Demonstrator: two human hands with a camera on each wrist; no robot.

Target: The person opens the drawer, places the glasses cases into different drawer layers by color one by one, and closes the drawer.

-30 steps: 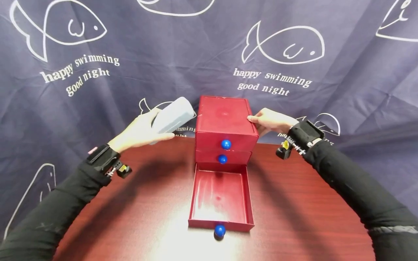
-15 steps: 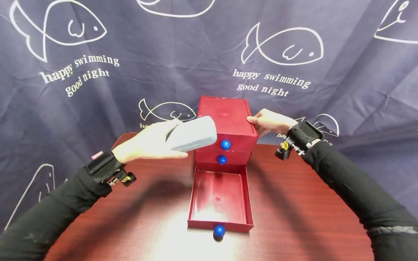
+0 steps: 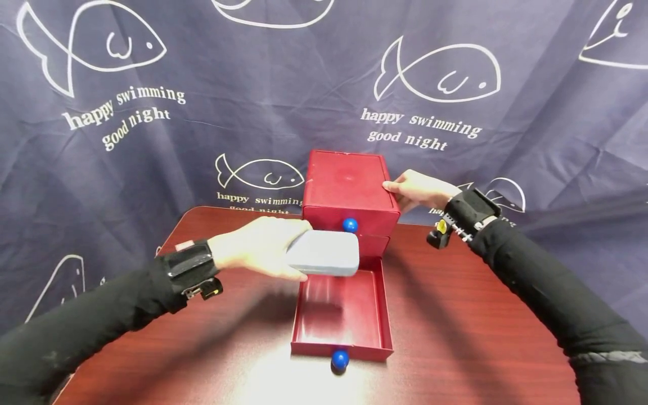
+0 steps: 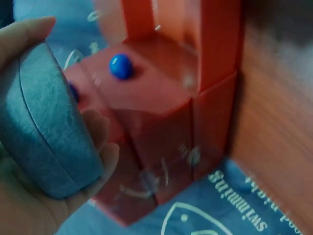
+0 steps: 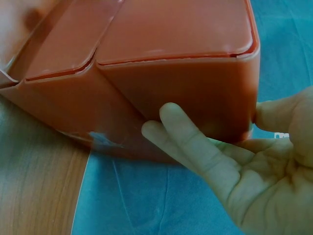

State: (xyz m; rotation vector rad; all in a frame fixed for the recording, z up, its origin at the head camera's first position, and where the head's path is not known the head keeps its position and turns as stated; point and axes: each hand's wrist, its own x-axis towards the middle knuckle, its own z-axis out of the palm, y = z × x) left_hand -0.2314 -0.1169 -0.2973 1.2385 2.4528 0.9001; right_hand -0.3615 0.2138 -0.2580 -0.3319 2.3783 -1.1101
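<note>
A red three-drawer cabinet (image 3: 349,188) stands at the table's far middle, its bottom drawer (image 3: 341,315) pulled out with nothing in it. My left hand (image 3: 253,247) grips a grey oblong case (image 3: 324,253) and holds it level over the drawer's back left part. In the left wrist view the case (image 4: 44,132) lies in my palm, fingers curled under it, with the cabinet (image 4: 161,112) close behind. My right hand (image 3: 417,188) presses straight fingers (image 5: 195,147) on the cabinet's right side (image 5: 181,93), thumb at the back corner. Blue knobs (image 3: 349,225) mark the drawer fronts.
The dark red wooden table (image 3: 471,337) spreads to both sides of the cabinet. A navy cloth (image 3: 202,112) with white fish drawings and lettering hangs close behind. The open drawer's blue knob (image 3: 340,359) sits near the table's front.
My left hand has carried the grey case down and to the right, from beside the cabinet's top to just over the open bottom drawer. The right hand has stayed on the cabinet's side.
</note>
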